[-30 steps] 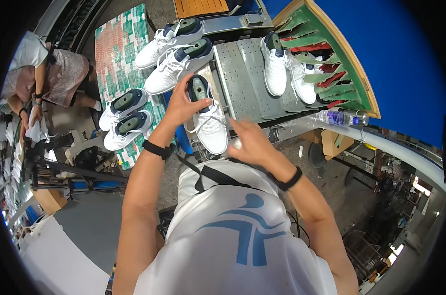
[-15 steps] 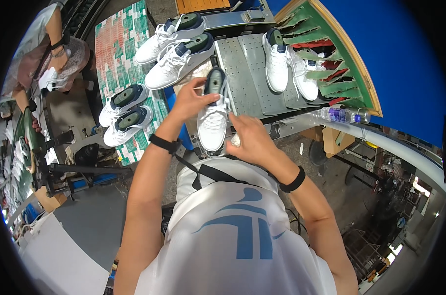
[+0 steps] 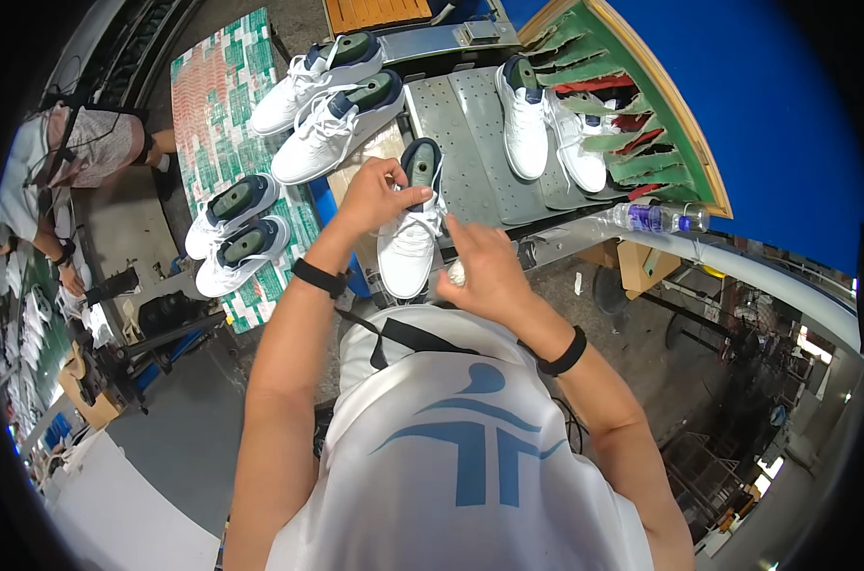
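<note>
A: Where's the shoe (image 3: 406, 265)?

B: Surface (image 3: 386, 146), near end. L hand (image 3: 377, 198) fingers pinch it by the opening; R hand (image 3: 490, 266) curls round pale wad (image 3: 457, 274).

A: Handling?

B: Prob. stiffish w/ green insert (image 3: 421, 168); grip nr heel.

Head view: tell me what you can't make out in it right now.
All in the head view:
Pale object in the right hand: mostly covered by that hand.
Left hand on the near shoe: its own fingers cover the contact.
Shoe by the curtain: heel partly hidden by green strips.
Co-worker: head cut off by the left edge.
Bottle: print too small.
</note>
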Action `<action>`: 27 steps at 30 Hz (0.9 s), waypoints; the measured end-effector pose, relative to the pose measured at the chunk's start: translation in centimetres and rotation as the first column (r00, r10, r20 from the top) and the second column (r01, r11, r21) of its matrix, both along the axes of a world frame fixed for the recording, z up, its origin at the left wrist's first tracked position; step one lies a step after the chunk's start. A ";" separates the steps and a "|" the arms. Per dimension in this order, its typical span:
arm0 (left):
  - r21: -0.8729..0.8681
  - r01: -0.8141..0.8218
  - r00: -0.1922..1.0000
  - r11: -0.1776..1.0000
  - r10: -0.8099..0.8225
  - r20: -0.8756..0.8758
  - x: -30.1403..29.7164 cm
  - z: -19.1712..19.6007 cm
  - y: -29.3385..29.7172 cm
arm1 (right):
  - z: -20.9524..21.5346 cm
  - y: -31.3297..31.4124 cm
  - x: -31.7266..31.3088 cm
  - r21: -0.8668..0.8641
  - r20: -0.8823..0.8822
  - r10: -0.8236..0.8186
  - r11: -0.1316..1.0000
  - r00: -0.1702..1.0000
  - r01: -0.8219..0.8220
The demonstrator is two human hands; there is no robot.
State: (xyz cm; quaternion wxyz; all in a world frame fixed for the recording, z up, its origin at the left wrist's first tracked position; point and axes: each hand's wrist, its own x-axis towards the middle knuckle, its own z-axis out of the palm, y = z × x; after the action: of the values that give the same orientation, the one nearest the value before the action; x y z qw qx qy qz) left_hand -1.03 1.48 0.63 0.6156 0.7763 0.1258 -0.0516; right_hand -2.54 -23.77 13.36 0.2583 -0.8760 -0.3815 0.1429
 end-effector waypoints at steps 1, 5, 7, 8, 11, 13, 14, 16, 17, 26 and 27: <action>-0.002 0.005 1.000 1.000 -0.005 -0.001 0.8 1.3 0.2 | 0.0 0.4 -0.1 0.040 0.077 0.020 0.999 0.997 -0.023; -0.043 0.207 0.976 0.977 -0.210 -0.066 2.7 3.3 1.4 | -1.8 2.4 -1.0 -0.011 0.064 0.058 0.998 0.996 -0.057; 0.036 0.255 0.960 0.966 -0.249 -0.127 2.9 3.7 1.2 | -2.3 3.1 -1.7 -0.073 0.106 0.109 0.992 0.988 -0.102; 0.058 0.249 0.967 0.967 -0.245 -0.068 2.9 3.8 0.9 | -2.6 3.8 -2.0 -0.073 0.104 0.107 0.992 0.989 -0.100; 0.047 0.231 0.966 0.972 -0.223 -0.132 3.4 3.9 0.3 | -2.4 5.0 -1.7 0.017 -0.039 -0.040 0.999 0.998 0.040; 0.074 0.223 0.970 0.972 -0.214 -0.114 2.9 2.9 0.6 | 0.3 5.2 -1.3 0.041 -0.424 -0.121 0.988 0.897 0.152; 0.056 0.221 0.972 0.974 -0.215 -0.099 2.6 2.7 0.6 | 0.1 3.9 -1.4 0.040 -0.424 -0.125 0.987 0.897 0.157; 0.051 0.233 0.971 0.971 -0.230 -0.064 2.7 3.1 0.5 | 0.1 0.9 -1.4 0.089 -0.482 -0.105 0.982 0.870 0.167; 0.049 0.235 0.971 0.971 -0.232 -0.061 2.9 3.3 0.3 | -0.2 0.7 -1.2 0.088 -0.480 -0.107 0.982 0.871 0.169; -0.025 0.223 0.973 0.974 -0.224 -0.046 2.7 3.0 0.4 | 0.5 1.4 -3.2 0.138 -0.336 0.090 0.989 0.937 -0.045; -0.028 0.224 0.973 0.974 -0.225 -0.047 2.8 3.2 0.3 | 0.8 0.3 -2.7 0.136 -0.338 0.088 0.990 0.937 -0.044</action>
State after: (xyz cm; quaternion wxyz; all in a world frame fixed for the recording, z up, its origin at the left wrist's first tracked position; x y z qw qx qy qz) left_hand 1.74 1.77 3.81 0.6112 0.7770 0.0520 -0.1416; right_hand -5.23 -23.43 14.17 0.3706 -0.8062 -0.3682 0.2778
